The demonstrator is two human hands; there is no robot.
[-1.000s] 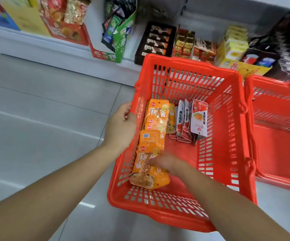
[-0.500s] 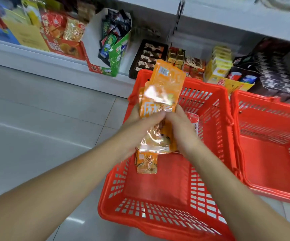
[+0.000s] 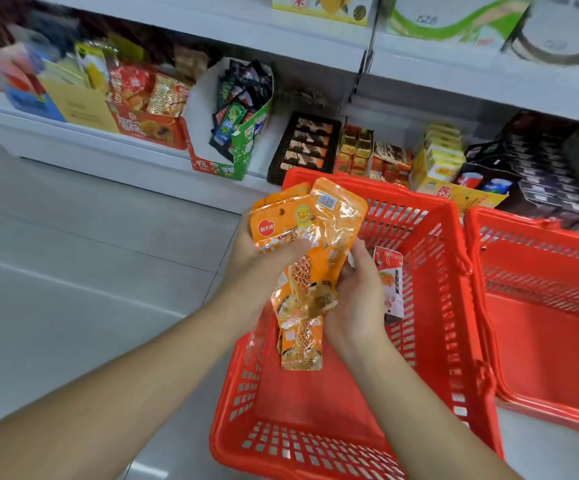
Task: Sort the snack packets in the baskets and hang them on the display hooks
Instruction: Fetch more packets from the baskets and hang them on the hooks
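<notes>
Shop shelves (image 3: 212, 29) stacked with boxed snacks fill the top of the frame, above a pale tiled floor. At centre, both hands hold a bunch of orange packets (image 3: 319, 233) over the red basket (image 3: 281, 455), with the bunch's long axis running from the upper middle down toward the lower middle. The left hand (image 3: 257, 261) grips the upper part, thumb pressed across the fronts. The right hand (image 3: 357, 306) cups the lower right edge, fingers curled behind the packets. A red-and-white packet (image 3: 392, 285) leans in the basket just right of that hand. A second basket (image 3: 541, 341) sits at right. No hooks are in view, and the uneven bunch probably needs squaring first.
</notes>
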